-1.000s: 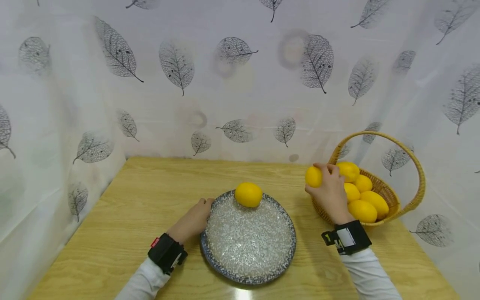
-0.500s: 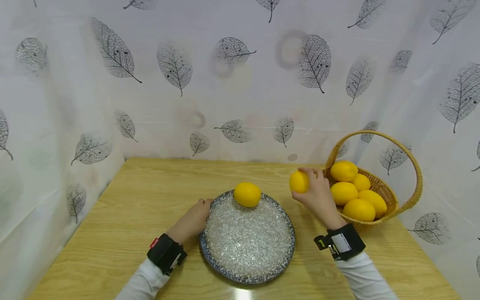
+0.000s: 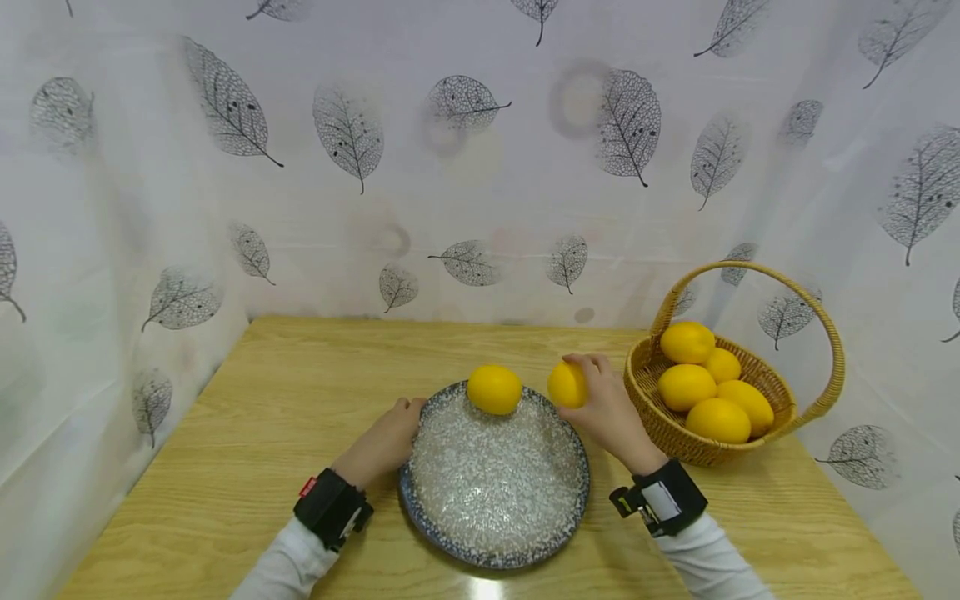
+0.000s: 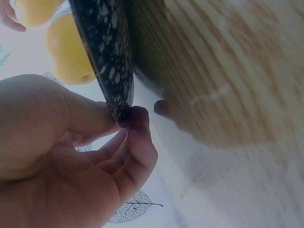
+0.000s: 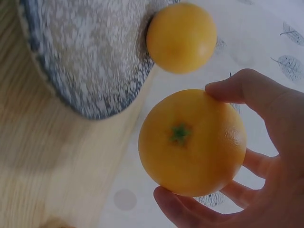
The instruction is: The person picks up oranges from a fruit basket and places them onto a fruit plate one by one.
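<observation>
My left hand (image 3: pixel 386 442) pinches the left rim of a round speckled grey plate (image 3: pixel 495 492) with a dark blue edge. In the left wrist view, the thumb lies on one side of the rim and curled fingers on the other. One orange (image 3: pixel 494 389) rests at the plate's far edge. My right hand (image 3: pixel 611 417) grips another orange (image 5: pixel 190 147) between thumb and fingertips, its green star-shaped stem end showing in the right wrist view. That orange is by the plate's upper right rim, to the right of the first orange, with a gap between them.
A wicker basket (image 3: pixel 671 432) with a tall arched handle (image 3: pixel 834 350) stands on the right, holding several more oranges (image 3: pixel 718 420). The light wooden table (image 3: pixel 300 367) ends at a leaf-patterned white curtain (image 3: pixel 480 183) behind and at the sides.
My right hand has carried the orange left and slightly toward me, from over the basket's left side to the plate's upper right rim. The left hand and the plate stay put.
</observation>
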### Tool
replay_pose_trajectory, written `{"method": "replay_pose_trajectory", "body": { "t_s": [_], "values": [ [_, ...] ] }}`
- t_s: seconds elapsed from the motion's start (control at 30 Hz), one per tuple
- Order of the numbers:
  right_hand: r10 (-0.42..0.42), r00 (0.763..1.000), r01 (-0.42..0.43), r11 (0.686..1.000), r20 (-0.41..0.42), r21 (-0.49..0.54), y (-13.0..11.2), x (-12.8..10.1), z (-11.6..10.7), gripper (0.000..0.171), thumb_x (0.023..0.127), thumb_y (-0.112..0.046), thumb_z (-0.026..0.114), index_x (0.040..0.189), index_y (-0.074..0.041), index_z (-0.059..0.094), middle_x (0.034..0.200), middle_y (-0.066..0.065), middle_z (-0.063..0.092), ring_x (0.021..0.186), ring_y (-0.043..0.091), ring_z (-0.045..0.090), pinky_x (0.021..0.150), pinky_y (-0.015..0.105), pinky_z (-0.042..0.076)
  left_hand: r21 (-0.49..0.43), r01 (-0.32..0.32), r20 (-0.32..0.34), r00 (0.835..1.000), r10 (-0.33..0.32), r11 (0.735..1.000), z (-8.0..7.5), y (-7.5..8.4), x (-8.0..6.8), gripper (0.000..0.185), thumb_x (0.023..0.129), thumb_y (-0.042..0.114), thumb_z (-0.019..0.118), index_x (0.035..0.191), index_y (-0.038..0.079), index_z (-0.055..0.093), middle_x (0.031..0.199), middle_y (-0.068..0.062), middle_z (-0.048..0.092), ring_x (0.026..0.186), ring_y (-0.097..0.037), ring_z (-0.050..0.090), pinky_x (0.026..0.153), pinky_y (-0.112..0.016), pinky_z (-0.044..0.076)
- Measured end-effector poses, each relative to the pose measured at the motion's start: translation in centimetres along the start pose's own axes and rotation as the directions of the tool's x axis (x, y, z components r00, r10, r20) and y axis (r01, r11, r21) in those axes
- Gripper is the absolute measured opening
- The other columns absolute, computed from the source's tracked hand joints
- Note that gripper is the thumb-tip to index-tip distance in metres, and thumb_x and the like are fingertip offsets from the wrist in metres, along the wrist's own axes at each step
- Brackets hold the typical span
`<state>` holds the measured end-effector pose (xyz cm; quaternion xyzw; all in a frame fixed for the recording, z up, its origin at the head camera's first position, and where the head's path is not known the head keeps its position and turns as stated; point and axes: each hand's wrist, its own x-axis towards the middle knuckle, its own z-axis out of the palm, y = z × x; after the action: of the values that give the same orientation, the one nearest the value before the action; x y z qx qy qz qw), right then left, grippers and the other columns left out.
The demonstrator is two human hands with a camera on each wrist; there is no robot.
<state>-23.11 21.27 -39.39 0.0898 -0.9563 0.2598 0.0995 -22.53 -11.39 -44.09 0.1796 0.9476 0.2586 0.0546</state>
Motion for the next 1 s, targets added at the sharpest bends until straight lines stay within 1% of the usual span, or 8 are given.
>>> {"method": "replay_pose_trajectory", "body": {
  "t_s": [0.17,0.4,0.53,0.7,0.9,1.0],
  "values": [
    [-0.006,0.999,0.005,1.000,0.039,0.008,-0.9,-0.2,0.9,0.074,0.079,-0.016,0.083,0.144,-0.007,0.051,0.144,0.027,0.047,0.117,0.048,0.052,0.087,0.058,0.055,0.007,0.000,0.004,1.000,0.000,1.000,0.1,-0.1,0.2,0.047,0.096,-0.008,0.054,0.142,-0.012,0.046,0.119,-0.027,0.057,0.105,-0.033,0.060,0.093,-0.049,0.054],
    [-0.023,0.996,0.022,1.000,0.089,0.005,-1.7,-0.6,2.1,0.077,0.077,-0.017,0.084,0.145,-0.004,0.050,0.142,0.025,0.050,0.115,0.044,0.054,0.090,0.057,0.055,0.011,0.005,0.005,1.000,-0.005,1.000,0.1,-0.2,0.3,0.048,0.096,-0.006,0.056,0.142,-0.012,0.047,0.119,-0.026,0.057,0.105,-0.032,0.060,0.094,-0.048,0.054],
    [-0.035,0.995,0.035,0.999,0.091,0.001,-1.9,-0.8,2.6,0.078,0.076,-0.017,0.085,0.145,-0.004,0.050,0.141,0.023,0.051,0.116,0.043,0.054,0.090,0.055,0.055,0.003,0.008,0.005,1.000,-0.008,1.000,0.1,-0.1,0.1,0.047,0.096,-0.006,0.056,0.142,-0.012,0.047,0.120,-0.027,0.057,0.108,-0.034,0.060,0.096,-0.050,0.053],
    [-0.041,0.995,0.042,0.999,0.094,-0.002,-2.0,-1.0,3.0,0.079,0.075,-0.016,0.085,0.144,-0.002,0.050,0.140,0.023,0.051,0.115,0.044,0.055,0.089,0.055,0.056,-0.004,0.016,0.005,1.000,-0.016,1.000,0.1,-0.1,0.0,0.048,0.095,-0.008,0.056,0.142,-0.012,0.047,0.118,-0.027,0.057,0.106,-0.034,0.060,0.094,-0.050,0.054],
    [-0.027,0.994,0.028,1.000,0.102,-0.011,-2.1,-1.1,3.2,0.078,0.076,-0.017,0.085,0.144,-0.003,0.050,0.141,0.023,0.051,0.114,0.043,0.054,0.089,0.054,0.056,0.001,0.016,0.003,1.000,-0.016,1.000,0.2,-0.1,0.1,0.049,0.095,-0.007,0.058,0.142,-0.011,0.048,0.119,-0.027,0.058,0.106,-0.032,0.061,0.094,-0.049,0.054],
    [-0.021,0.994,0.023,0.999,0.107,-0.021,-2.0,-1.2,3.4,0.077,0.078,-0.017,0.085,0.145,-0.003,0.050,0.142,0.022,0.051,0.114,0.042,0.054,0.088,0.053,0.056,0.000,0.010,0.000,1.000,-0.010,1.000,0.2,-0.2,0.1,0.048,0.094,-0.009,0.057,0.142,-0.011,0.048,0.118,-0.027,0.058,0.104,-0.032,0.061,0.093,-0.049,0.054]
  ]
}}
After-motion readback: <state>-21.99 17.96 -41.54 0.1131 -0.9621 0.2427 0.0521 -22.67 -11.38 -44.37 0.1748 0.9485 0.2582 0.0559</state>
